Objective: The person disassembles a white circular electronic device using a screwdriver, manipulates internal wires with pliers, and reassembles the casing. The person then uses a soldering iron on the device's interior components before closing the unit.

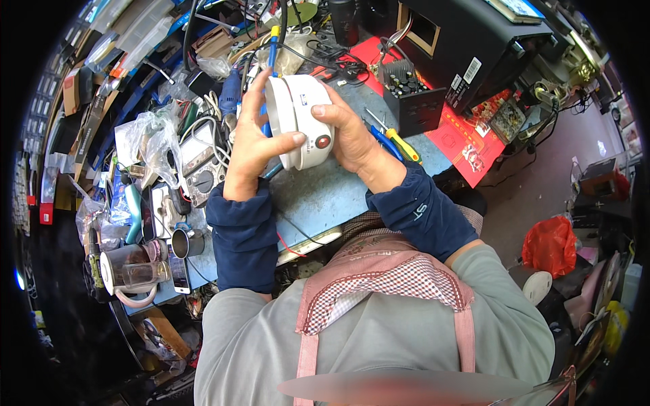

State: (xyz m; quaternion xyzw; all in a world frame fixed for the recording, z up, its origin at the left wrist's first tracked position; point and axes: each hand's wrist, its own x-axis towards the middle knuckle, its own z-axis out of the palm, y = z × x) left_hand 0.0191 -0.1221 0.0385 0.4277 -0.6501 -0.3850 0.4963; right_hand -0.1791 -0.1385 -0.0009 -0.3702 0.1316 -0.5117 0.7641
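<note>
A white round plastic device (305, 118) with a red button and a small blue label is held up on its side above the worktable. My left hand (257, 145) grips its left rim, thumb across the front and fingers raised along the side. My right hand (349, 135) is closed round its right side, thumb on the front face. Behind it stands a blue-and-yellow tool (273, 47). Just right of my right hand lie blue-handled pliers (384, 142) and a yellow-green screwdriver (405, 145).
A large black box (467, 51), a smaller unit with exposed circuitry (406, 95) and red paper (464, 159) occupy the back right. Tools, cables and plastic bags (139, 142) crowd the left, with a jug (132, 271), metal cup (189, 240) and phone (179, 277) near the front.
</note>
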